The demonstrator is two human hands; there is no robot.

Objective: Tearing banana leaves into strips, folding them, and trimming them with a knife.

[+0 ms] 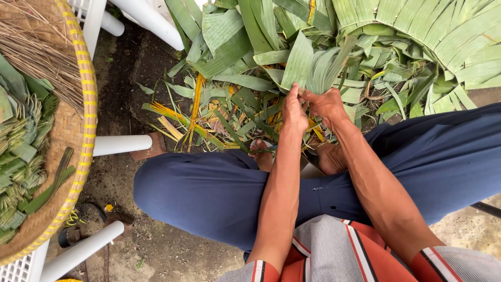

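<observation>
Both hands meet just past the knees, over the leaf pile. Left hand (294,110) is pinched nearly closed, thumb & fingertips gripping the base of a green leaf strip (298,61) that fans upward away from it. Right hand (327,104) is curled mostly closed, knuckles up, touching the left one at the fingertips & gripping the same strip bundle from the other side; exactly how many strips it has, can't tell, they overlap. Nearest the body: striped shirt hem w/ orange, white & grey bands, then 2 forearms crossing dark blue trousers (209,188). Under the wrists 2 bare feet (330,158) show, one per side, partly hidden by the arms. Right below & beyond the hands lies a big heap of cut green leaves (396,57), too many to count, w/ several yellow-orange midrib strips (195,107) off to the left hand's side. Farther to that same side, well apart from the hands, 1 round woven tray (86,120) w/ yellow-wrapped rim holds stacked folded green leaf pieces (23,151) & a bundle of thin dry sticks (36,52). 3 white legs of furniture (122,144) show around the tray; ground underneath is bare dirt & concrete.
</observation>
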